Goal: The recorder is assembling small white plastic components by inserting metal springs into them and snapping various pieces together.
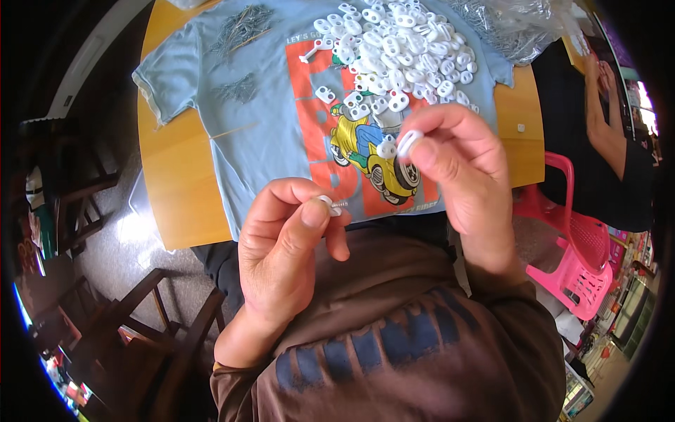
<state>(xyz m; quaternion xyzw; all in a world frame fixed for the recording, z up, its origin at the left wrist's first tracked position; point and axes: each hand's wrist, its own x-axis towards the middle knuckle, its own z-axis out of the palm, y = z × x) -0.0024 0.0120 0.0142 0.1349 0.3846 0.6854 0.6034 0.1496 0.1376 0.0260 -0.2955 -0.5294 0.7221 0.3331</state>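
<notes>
Between the thumb and fingers of my left hand (285, 243) is a small white plastic cord-lock piece (325, 201), with a thin metal spring (340, 205) sticking out of it to the right. My right hand (467, 165) is higher up and pinches a white oval cord-lock piece (409, 143) by its edge. Just left of that is another white two-holed piece (387, 147); whether it touches my fingers I cannot tell. The two hands are apart. Beyond them, a large heap of white two-holed cord-lock pieces (401, 53) lies on a light blue printed T-shirt (260, 151).
The T-shirt covers much of a wooden table (172, 204). Thin metal springs (242, 27) lie in a tangled pile at the far left, with a smaller pile (238, 88) nearer. A clear plastic bag (517, 28) is at the far right. Another person's arm (598, 105) and a pink chair (580, 260) are to the right.
</notes>
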